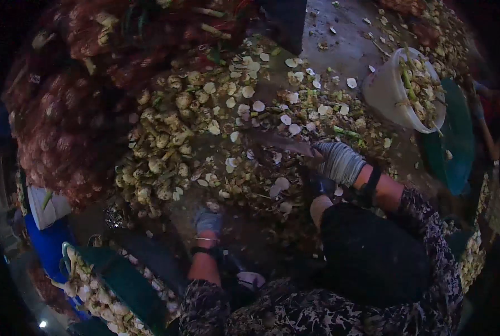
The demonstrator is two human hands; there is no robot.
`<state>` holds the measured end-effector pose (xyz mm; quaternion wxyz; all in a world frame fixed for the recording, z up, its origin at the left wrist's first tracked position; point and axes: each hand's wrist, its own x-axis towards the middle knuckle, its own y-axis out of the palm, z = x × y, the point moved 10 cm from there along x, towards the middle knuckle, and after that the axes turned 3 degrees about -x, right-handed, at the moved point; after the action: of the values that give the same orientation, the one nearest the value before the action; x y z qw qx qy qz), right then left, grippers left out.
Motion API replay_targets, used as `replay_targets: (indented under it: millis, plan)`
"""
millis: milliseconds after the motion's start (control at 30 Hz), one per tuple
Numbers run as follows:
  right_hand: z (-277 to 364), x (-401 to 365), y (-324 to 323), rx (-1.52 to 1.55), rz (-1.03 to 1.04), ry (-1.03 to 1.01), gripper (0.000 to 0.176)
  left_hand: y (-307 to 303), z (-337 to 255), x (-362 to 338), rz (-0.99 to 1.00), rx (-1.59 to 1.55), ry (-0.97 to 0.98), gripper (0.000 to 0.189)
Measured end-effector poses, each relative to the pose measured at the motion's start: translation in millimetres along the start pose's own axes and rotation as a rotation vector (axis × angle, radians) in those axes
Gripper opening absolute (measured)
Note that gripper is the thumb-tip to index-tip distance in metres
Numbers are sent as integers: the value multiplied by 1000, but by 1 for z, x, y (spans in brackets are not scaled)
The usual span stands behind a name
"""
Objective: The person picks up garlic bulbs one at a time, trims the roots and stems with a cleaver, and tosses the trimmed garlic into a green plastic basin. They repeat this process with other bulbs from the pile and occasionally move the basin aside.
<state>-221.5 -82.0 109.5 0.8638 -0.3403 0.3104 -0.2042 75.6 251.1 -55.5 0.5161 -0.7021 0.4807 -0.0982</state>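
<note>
My left hand [207, 220], in a grey glove, is low in the middle, with its blurred fingers closed around a pale garlic bulb [212, 206]. Just beyond it lies a heap of garlic bulbs [157, 159] with stems and roots attached. My right hand [339, 163] wears a whitish ribbed glove and is wrapped round a knife, whose handle is hidden in the grip. The broad, dark knife blade [281, 143] points left over the scraps. Cut garlic trimmings [261, 106] and pale round slices cover the floor between and beyond my hands.
Red mesh sacks of garlic [65, 134] are piled at the left. A white bucket [382, 92] of stems tilts at the right, beside a green tub [452, 140]. Another green basket [118, 274] with garlic stands at lower left, near a blue container [51, 241].
</note>
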Motion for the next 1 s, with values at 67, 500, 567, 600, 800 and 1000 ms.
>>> replay_targets:
  millis: [67,500,567,600,800,1000]
  plan:
    - [1,-5,-2,-60,28,9,34,-17,-27,-14,45,289,-507,45]
    - [83,-9,-21,-86,116,-279,25,-42,-245,49,403,-375,539,37]
    - [91,-11,-24,-114,125,-290,26,-33,-255,39,422,-325,529,37]
    - [94,-12,-22,-131,136,-302,29,-31,-253,34,407,-322,511,36]
    - [104,-20,-19,-185,151,-347,27,-18,-232,22,332,-190,518,35]
    - [101,-19,-12,-177,193,-354,27,9,-214,23,285,0,587,34]
